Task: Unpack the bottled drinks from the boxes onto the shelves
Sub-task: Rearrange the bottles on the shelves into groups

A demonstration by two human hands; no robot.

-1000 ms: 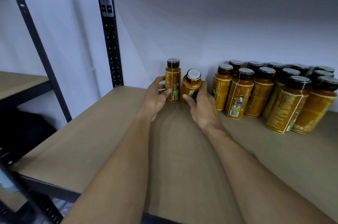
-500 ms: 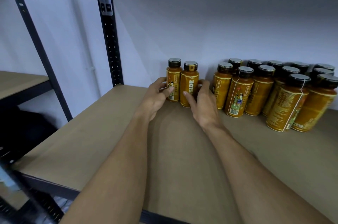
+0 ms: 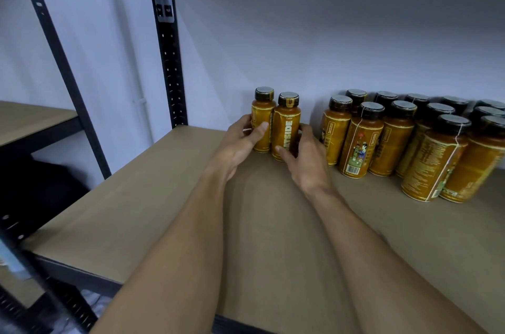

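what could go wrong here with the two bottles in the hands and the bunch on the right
1. The right hand is wedged between its bottle and the packed group of bottles; pulling out carelessly could knock the nearest one over.
2. The left hand grips the other bottle low down; a sideways nudge could tip these tall, narrow bottles into each other.
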